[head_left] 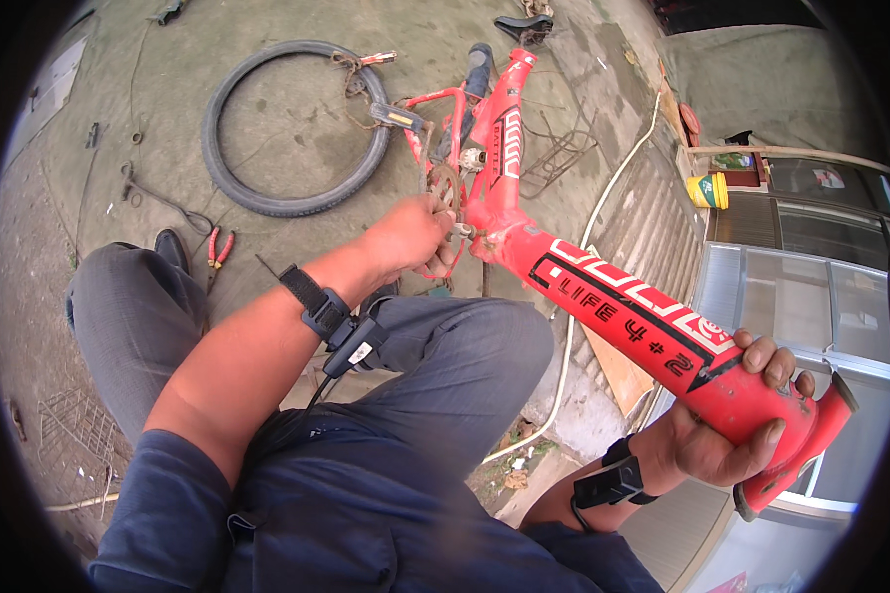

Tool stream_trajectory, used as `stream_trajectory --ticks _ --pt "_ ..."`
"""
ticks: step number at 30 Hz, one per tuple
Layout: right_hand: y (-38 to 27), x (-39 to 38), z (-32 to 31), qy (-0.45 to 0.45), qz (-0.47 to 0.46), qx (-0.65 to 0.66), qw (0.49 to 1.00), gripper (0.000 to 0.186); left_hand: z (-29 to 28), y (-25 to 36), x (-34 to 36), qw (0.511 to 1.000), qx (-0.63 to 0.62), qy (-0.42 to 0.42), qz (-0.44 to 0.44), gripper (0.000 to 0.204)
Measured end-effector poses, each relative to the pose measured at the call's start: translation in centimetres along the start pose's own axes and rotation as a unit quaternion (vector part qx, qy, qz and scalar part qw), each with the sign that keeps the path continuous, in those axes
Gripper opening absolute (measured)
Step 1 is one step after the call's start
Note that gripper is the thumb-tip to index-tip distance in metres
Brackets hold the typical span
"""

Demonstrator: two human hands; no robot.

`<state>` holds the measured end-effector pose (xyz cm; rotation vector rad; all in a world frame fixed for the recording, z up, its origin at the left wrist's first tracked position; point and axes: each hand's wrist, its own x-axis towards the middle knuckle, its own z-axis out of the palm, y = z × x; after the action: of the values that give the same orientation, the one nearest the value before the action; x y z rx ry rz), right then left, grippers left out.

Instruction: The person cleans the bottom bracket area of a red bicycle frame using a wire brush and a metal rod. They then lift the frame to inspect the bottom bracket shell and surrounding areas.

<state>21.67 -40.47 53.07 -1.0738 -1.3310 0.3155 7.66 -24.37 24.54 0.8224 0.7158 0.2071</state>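
Note:
A red bicycle frame [603, 301] with black and white decals slants across in front of me. My right hand [737, 425] is wrapped round its thick tube, close to the head tube [801, 460] at lower right. At the crank area my left hand [420, 237] is closed, its fingers against a small silver metal piece [463, 230] beside the frame's joint. What lies inside these fingers is mostly hidden. Just above them a rusty chainring [446, 188] shows. A pedal [398, 117] sticks out farther up, near the frame's rear end.
A black tyre [213, 138] lies on the concrete at far left. Red-handled pliers [221, 249] rest by my left knee. At right stand a yellow tub [707, 191] and glass-panelled cabinets [786, 296]. A pale hose [613, 193] runs along the ground, and a wire rack [74, 425] lies at left.

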Motion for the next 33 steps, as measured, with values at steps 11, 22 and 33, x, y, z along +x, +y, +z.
stream_trajectory --ticks 11,22,33 --pt "-0.1 -0.1 0.4 0.015 0.004 0.005 1.0 0.055 0.0 -0.7 3.3 0.996 -0.067 0.036 0.035 0.019" --pt "-0.1 0.1 0.1 0.004 0.005 0.008 1.0 0.056 0.8 -2.1 0.3 0.839 0.39 0.136 0.354 0.028" --pt "0.1 0.0 0.1 0.008 0.004 0.004 1.0 0.056 0.7 -2.4 1.4 0.713 0.532 0.15 0.432 0.026"
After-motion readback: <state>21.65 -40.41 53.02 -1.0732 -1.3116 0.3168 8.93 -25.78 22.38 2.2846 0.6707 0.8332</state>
